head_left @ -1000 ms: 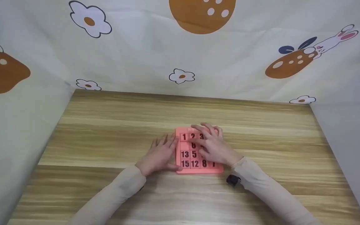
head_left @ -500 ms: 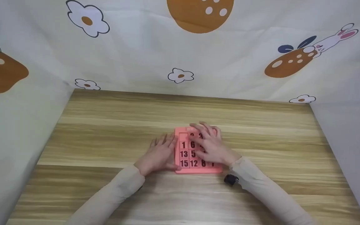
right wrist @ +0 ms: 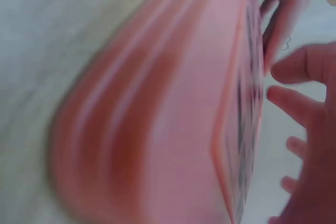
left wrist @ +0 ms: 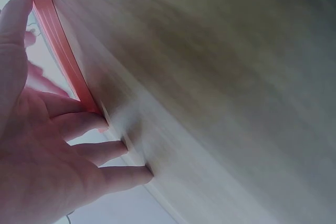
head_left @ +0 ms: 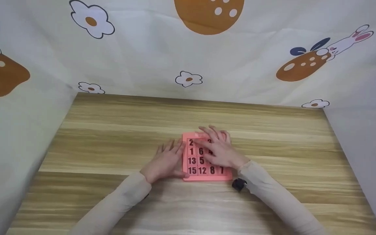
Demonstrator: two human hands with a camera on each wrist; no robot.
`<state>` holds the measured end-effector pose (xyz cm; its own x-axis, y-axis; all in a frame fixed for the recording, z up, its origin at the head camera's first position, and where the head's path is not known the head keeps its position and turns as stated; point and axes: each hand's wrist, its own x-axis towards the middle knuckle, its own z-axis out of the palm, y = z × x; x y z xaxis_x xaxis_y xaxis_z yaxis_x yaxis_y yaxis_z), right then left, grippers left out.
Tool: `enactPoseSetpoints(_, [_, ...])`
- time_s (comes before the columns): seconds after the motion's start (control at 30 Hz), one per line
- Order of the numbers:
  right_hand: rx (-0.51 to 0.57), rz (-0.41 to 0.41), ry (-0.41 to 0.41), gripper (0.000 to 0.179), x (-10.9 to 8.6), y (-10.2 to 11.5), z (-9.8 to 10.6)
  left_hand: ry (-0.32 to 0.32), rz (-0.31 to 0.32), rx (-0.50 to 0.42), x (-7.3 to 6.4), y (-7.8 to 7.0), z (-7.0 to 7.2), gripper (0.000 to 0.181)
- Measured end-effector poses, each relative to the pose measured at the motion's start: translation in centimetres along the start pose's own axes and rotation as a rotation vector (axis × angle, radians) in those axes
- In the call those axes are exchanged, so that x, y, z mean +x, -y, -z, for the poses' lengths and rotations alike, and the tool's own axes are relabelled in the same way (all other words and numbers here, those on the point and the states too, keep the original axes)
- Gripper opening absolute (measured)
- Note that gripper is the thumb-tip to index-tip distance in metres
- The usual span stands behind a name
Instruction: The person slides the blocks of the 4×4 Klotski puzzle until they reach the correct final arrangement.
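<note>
A pink sliding number puzzle (head_left: 207, 178) lies flat on the table. My left hand (head_left: 166, 161) rests along its left side, fingers extended and thumb at the lower left corner. In the left wrist view, fingers of that hand touch the puzzle's pink edge (left wrist: 68, 61) and the tabletop. Over the upper right of the board is my right hand (head_left: 223, 151), its index fingertip at the 2 tile (head_left: 191, 142) in the top left corner. Below that tile sits the 1 tile (head_left: 191, 151). My right hand covers several tiles on the right. The right wrist view shows the puzzle's thick side (right wrist: 178, 119) close up.
The wood-grain table (head_left: 126, 114) extends around the puzzle on all sides. A patterned cloth (head_left: 142, 55) stands along the back and both sides. A small black object (head_left: 239, 184) sits by the right wrist.
The 1 tile has slid down one row from the top left corner. After it, the 2 tile has slid left into that corner. My left hand stays nearly still.
</note>
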<state>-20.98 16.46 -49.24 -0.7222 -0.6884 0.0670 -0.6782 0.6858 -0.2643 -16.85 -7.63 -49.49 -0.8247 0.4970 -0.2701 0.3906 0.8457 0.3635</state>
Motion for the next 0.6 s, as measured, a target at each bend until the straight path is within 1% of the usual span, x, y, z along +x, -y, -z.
enactPoseSetpoints(0.1, [-0.031, -0.063, -0.163, 0.035, -0.6, -0.7, 0.4, -0.006, -0.003, 0.005, 0.0, 0.0, 0.0, 0.116])
enactPoseSetpoints(0.17, [-0.039, -0.09, -0.214, 0.026, -0.9, -1.1, 0.6, -0.007, 0.007, 0.007, 0.0, 0.0, 0.1, 0.116])
enactPoseSetpoints(0.2, [-0.034, -0.092, -0.214, 0.024, -1.1, -1.2, 0.7, -0.007, 0.013, 0.01, 0.0, 0.0, 0.1, 0.116])
enactPoseSetpoints(0.23, [-0.025, -0.086, -0.196, 0.026, -1.2, -1.3, 0.7, -0.006, 0.019, 0.009, 0.0, 0.0, 0.1, 0.116])
enactPoseSetpoints(0.37, [0.032, -0.033, -0.042, 0.038, -1.4, -1.4, 0.6, 0.0, 0.023, 0.008, 0.1, 0.0, 0.1, 0.116])
enactPoseSetpoints(0.43, [0.061, -0.011, 0.003, 0.042, -1.5, -1.4, 0.5, 0.002, 0.02, 0.009, 0.1, 0.0, 0.0, 0.116])
enactPoseSetpoints(0.5, [0.088, 0.018, -0.012, 0.04, -1.7, -1.6, 0.5, -0.001, 0.018, 0.011, 0.1, 0.0, -0.1, 0.116])
enactPoseSetpoints(0.6, [0.131, 0.06, -0.092, 0.03, -2.2, -2.1, 0.7, -0.003, 0.015, 0.001, 0.2, 0.0, -0.2, 0.117])
